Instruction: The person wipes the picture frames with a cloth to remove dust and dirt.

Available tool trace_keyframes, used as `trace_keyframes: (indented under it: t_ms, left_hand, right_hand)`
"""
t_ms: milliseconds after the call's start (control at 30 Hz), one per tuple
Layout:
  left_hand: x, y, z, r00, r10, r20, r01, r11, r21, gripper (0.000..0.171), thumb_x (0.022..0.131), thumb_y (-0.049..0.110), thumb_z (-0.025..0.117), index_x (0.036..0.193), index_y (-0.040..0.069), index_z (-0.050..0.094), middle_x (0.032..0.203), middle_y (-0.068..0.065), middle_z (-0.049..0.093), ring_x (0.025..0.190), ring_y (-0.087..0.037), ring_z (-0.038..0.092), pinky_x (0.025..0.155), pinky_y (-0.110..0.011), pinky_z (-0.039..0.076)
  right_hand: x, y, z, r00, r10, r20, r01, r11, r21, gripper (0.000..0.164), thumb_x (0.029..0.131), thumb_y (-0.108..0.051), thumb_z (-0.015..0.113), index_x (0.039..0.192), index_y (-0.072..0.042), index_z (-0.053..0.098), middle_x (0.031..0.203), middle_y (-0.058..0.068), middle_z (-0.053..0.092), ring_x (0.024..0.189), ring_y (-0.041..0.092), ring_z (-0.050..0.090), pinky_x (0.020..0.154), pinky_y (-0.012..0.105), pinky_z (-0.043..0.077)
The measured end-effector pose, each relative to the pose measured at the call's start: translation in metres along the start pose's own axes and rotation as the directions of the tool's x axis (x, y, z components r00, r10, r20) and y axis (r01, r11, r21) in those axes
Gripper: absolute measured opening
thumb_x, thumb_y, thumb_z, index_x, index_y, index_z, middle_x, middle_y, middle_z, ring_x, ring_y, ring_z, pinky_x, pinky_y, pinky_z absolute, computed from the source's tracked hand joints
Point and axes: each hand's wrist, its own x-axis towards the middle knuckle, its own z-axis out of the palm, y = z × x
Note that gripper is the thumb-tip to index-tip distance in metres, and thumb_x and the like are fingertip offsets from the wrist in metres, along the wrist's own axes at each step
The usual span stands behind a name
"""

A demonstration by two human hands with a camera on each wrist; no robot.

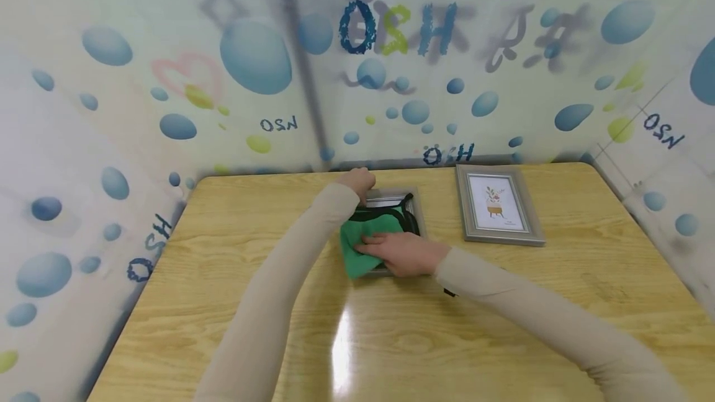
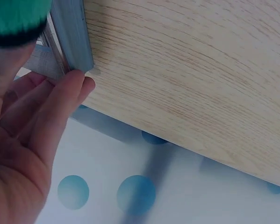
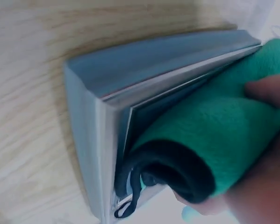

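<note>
A grey picture frame lies at the middle of the table, mostly covered by a green cloth with black edging and a small loop. My left hand holds the frame's far left corner, its fingertips along the outer edge in the left wrist view. My right hand grips the bunched cloth against the front of the frame. In the right wrist view the cloth bulges between thumb and fingers, its black edge rolled over the glass. The frame's picture is mostly hidden under the cloth.
A second grey picture frame, showing a potted plant drawing, lies face up to the right, near the back edge. The wooden table meets a wall patterned with blue and green drops behind it. Another wall stands to the right.
</note>
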Motion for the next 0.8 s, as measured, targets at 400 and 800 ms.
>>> trace_keyframes:
  t_ms: [400,800]
  left_hand:
    - [0.004,0.002,-0.005,1.0,-0.011,-0.008,0.011,1.0,0.0,0.044,0.069,0.016,0.089,0.107,0.005,0.068,0.106,-0.009,0.064,0.095,-0.023,0.061,0.08,-0.031,0.05]
    - [0.012,-0.001,-0.001,0.996,-0.083,0.034,0.085,0.994,-0.062,0.04,0.091,0.005,0.066,0.067,0.014,0.035,0.068,-0.001,0.036,0.063,-0.014,0.031,0.056,-0.028,0.026]
  right_hand:
    - [-0.005,0.006,-0.015,0.993,-0.121,0.011,0.115,0.964,0.241,0.04,0.083,0.008,0.054,0.119,-0.006,0.066,0.107,-0.001,0.065,0.09,0.007,0.057,0.083,0.023,0.048]
    - [0.012,0.019,0.005,0.988,-0.041,-0.15,0.043,0.999,0.014,0.033,0.095,0.002,0.053,0.128,0.001,0.055,0.125,0.015,0.059,0.116,0.026,0.056,0.097,0.033,0.045]
